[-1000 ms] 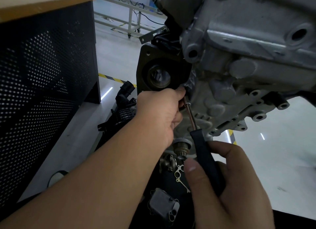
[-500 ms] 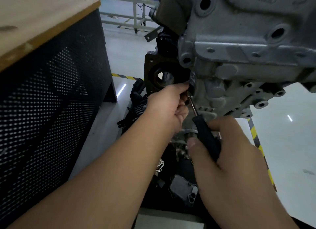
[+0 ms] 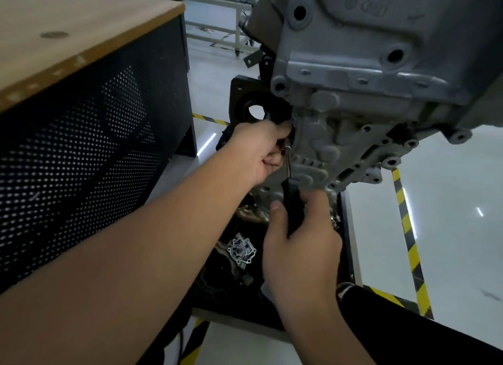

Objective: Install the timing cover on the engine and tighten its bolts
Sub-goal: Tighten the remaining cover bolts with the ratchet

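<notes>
We have the timing cover (image 3: 321,144) sitting against the front face of the engine (image 3: 381,65), up and ahead of us, and we judge we are working on a bolt at its left edge, though the bolt itself is hidden behind our fingers. Our right hand (image 3: 302,242) is wrapped round the black handle of the screwdriver (image 3: 292,201), thumb lying along its left side, so this grip is full and closed on the tool. The driver's long axis runs up and slightly left from that hand, its bright shaft rising toward the cover edge where our left hand (image 3: 261,152) waits. Our left grip is curled in close at the shaft tip, fingertips pressed near the cover; we cannot tell whether it pinches the bolt or only steadies the shaft. The left hand is the nearer one to the fastening point, the right sits lower and nearer us. What matters next, we think, is keeping the shaft in line with the bolt's axis as the right hand turns. A black perforated cabinet (image 3: 89,152) stands to our left.
</notes>
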The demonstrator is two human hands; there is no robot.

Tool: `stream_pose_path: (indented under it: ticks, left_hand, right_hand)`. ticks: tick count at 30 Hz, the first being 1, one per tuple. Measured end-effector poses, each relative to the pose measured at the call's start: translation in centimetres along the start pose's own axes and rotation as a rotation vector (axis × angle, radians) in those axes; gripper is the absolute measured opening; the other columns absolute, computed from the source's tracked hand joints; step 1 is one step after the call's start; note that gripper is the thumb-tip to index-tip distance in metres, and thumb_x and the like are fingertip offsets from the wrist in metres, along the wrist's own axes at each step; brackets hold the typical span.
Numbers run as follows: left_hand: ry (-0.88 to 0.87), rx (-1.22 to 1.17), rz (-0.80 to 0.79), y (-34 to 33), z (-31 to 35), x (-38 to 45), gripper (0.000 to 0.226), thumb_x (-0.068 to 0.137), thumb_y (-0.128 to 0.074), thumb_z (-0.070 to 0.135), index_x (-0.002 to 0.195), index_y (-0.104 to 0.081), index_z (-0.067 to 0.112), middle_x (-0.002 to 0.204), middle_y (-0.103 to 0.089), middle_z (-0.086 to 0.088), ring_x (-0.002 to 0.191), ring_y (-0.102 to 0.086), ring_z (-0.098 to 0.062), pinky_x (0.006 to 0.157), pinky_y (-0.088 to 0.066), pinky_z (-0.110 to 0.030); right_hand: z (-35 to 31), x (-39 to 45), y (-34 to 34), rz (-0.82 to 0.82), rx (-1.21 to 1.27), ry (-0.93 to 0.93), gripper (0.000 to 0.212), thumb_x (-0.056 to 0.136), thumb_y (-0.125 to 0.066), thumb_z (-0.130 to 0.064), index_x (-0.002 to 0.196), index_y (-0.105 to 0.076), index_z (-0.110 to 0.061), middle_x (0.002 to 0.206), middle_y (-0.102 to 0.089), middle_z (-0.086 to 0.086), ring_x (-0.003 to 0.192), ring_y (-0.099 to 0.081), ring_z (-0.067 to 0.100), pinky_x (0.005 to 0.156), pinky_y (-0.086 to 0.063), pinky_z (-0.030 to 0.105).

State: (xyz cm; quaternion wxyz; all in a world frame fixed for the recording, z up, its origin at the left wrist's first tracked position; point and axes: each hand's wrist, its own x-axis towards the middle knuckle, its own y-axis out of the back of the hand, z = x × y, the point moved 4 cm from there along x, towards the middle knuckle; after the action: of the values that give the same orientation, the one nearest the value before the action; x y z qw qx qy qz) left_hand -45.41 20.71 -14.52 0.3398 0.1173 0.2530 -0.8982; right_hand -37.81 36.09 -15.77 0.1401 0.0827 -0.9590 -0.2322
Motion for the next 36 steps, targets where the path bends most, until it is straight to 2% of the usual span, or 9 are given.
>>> stream_pose_path:
  ticks: [4,7,10,15,18,21,26,31,36]
  left_hand:
    - [-0.017,0.039,0.044,1.9,-0.2,-1.2,0.01,0.094,-0.071,0.013,0.092,-0.062,0.008,0.066,-0.057,-0.004,0.036,-0.031,-0.006,0.035,-0.02,-0.017]
    - [0.107,0.148,0.03,4.4,-2.1,-3.5,0.023,0.097,-0.067,0.028,0.084,-0.065,0.01,0.054,-0.058,0.0,0.033,-0.029,-0.006,0.033,-0.018,-0.015]
    - [0.182,0.321,-0.117,5.6,-3.7,-6.9,0.031,0.089,-0.072,0.044,0.072,-0.067,0.018,0.053,-0.051,0.003,0.037,-0.032,-0.008,0.036,-0.02,-0.016]
    - [0.02,0.438,-0.355,4.7,-4.3,-11.4,0.051,0.094,-0.066,0.051,0.054,-0.065,0.02,0.046,-0.053,0.002,0.032,-0.036,-0.007,0.036,-0.022,-0.014]
    - [-0.009,0.414,-0.343,4.2,-3.7,-12.0,0.046,0.091,-0.071,0.05,0.072,-0.073,0.008,0.059,-0.065,-0.007,0.045,-0.058,-0.014,0.046,-0.041,-0.02]
    - [0.008,0.352,-0.339,3.8,-3.3,-11.8,0.031,0.091,-0.072,0.034,0.089,-0.079,0.004,0.086,-0.077,-0.014,0.075,-0.073,-0.023,0.07,-0.055,-0.034]
    - [0.007,0.229,-0.282,4.3,-3.1,-11.4,0.033,0.084,-0.078,0.029,0.097,-0.077,-0.001,0.094,-0.075,-0.025,0.081,-0.071,-0.034,0.079,-0.061,-0.046]
    - [0.031,0.014,-0.263,5.2,-2.8,-10.8,0.025,0.088,-0.071,0.019,0.066,-0.078,0.011,0.065,-0.071,-0.007,0.05,-0.066,-0.019,0.047,-0.051,-0.024]
    - [0.083,-0.087,-0.23,4.5,-3.5,-10.5,0.028,0.088,-0.071,0.017,0.064,-0.063,0.007,0.055,-0.055,-0.004,0.034,-0.05,-0.013,0.038,-0.04,-0.017]
  right_hand:
    - [-0.8,-0.8,-0.6,0.033,-0.228,0.021,0.035,0.09,-0.065,-0.037,0.1,-0.031,-0.039,0.062,-0.048,-0.017,0.053,-0.045,0.01,0.046,-0.027,0.021]
    - [-1.4,-0.5,-0.1,0.046,-0.231,0.051,0.031,0.086,-0.066,-0.035,0.098,-0.038,-0.036,0.068,-0.051,-0.017,0.056,-0.045,0.0,0.048,-0.033,0.022]
    - [-1.5,0.0,0.5,0.113,0.215,-0.12,0.022,0.084,-0.067,-0.038,0.094,-0.048,-0.031,0.084,-0.063,-0.013,0.072,-0.062,0.007,0.07,-0.053,0.036]
    - [-0.2,0.1,-0.9,0.175,1.012,-0.638,0.026,0.09,-0.059,-0.042,0.107,-0.065,-0.024,0.11,-0.073,0.011,0.093,-0.069,0.029,0.077,-0.055,0.044]
    - [-0.8,-0.7,-1.2,0.246,0.792,-0.497,0.023,0.093,-0.053,-0.053,0.098,-0.062,-0.033,0.107,-0.072,0.001,0.1,-0.071,0.02,0.093,-0.057,0.053]
    - [-2.6,-1.8,-0.6,0.282,0.527,-0.186,0.024,0.088,-0.052,-0.064,0.096,-0.051,-0.041,0.096,-0.068,-0.013,0.09,-0.067,0.001,0.086,-0.057,0.045]
    - [0.1,-4.9,-0.2,0.122,0.406,-0.03,0.042,0.074,-0.073,-0.066,0.108,-0.056,-0.049,0.1,-0.071,-0.022,0.089,-0.071,0.003,0.074,-0.059,0.032]
    - [0.1,-5.3,0.4,0.044,-0.125,0.403,0.012,0.083,-0.076,-0.037,0.086,-0.067,-0.029,0.081,-0.065,-0.017,0.075,-0.064,0.009,0.071,-0.053,0.043]
    - [-0.6,-5.0,1.1,0.093,-0.29,0.43,0.024,0.078,-0.079,-0.031,0.098,-0.067,-0.032,0.103,-0.067,-0.015,0.097,-0.064,0.019,0.087,-0.049,0.051]
